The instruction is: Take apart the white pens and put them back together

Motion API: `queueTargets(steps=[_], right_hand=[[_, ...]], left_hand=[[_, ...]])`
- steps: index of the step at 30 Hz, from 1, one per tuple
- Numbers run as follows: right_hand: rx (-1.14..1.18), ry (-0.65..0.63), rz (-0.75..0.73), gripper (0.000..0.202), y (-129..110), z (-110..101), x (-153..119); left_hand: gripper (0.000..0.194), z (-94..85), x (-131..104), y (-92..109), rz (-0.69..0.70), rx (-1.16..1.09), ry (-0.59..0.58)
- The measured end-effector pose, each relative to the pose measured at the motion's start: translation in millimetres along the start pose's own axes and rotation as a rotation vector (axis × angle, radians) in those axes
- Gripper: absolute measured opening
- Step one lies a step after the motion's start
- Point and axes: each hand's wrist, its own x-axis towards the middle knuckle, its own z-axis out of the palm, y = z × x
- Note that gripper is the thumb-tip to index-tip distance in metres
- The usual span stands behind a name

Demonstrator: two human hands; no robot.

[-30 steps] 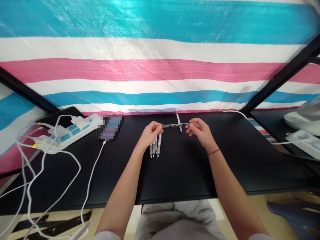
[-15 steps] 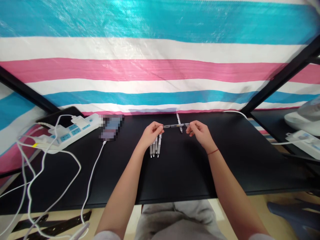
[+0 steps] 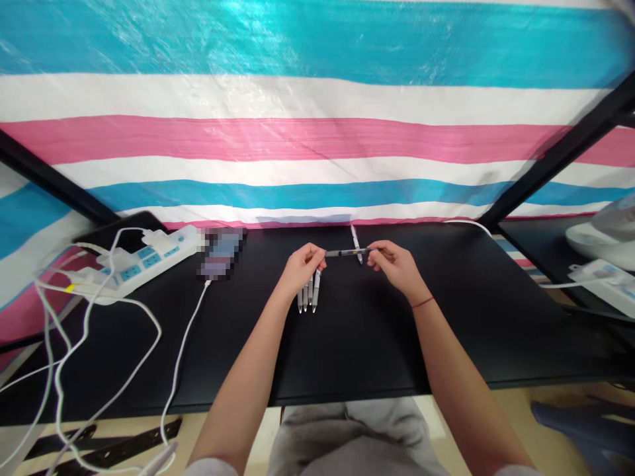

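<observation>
A slim pen (image 3: 347,252) is held level above the black desk, a grey section at its left and a darker section at its right. My left hand (image 3: 303,266) pinches its left end, fingers closed. The right end is between the closed thumb and fingers of my right hand (image 3: 393,261). Below my left hand, several grey-and-white pens (image 3: 308,294) lie side by side, their upper ends partly hidden by that hand. Another white pen (image 3: 355,239) lies behind the held pen, between my hands.
The black desk (image 3: 357,350) runs up to a striped sheet (image 3: 317,139). At left are a white power strip (image 3: 149,261), tangled white cables (image 3: 86,317) and a blurred phone (image 3: 221,253) on a cable. Another power strip (image 3: 608,281) is on a surface at far right.
My right hand has come slightly left, closer to my left hand. The held pen now spans a shorter gap between them. The pens on the desk have stayed put.
</observation>
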Motion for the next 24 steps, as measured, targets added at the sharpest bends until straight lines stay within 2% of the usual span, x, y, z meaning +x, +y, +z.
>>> queueTargets(steps=[4,7,12,15,17,19,24], right_hand=[[0.123,0.055,-0.009,0.031,0.5,3.3,0.7],[0.295,0.115,0.022,0.043,1.4,7.0,1.9],[0.388,0.116,0.047,0.056,-1.2,10.5,1.1],[0.392,0.123,0.04,0.061,-3.7,11.5,-0.4],[0.393,0.128,0.045,0.058,-4.6,12.2,-0.7],[0.389,0.124,0.06,0.053,-4.9,12.6,-0.5],[0.353,0.082,0.097,0.047,-5.1,12.6,-0.6]], left_hand=[[0.031,9.1,-2.3,3.1,0.014,-0.021,0.022],[0.027,19.5,-6.4,8.5,-0.011,-0.056,-0.004],[0.017,38.1,-15.7,13.1,-0.098,0.016,-0.231],[0.025,46.8,-20.4,13.3,-0.111,0.042,-0.35],[0.028,51.0,-22.6,12.9,-0.107,0.052,-0.401],[0.027,54.8,-24.1,11.5,-0.103,0.062,-0.41],[0.035,66.8,-25.0,3.6,-0.144,-0.005,-0.325]])
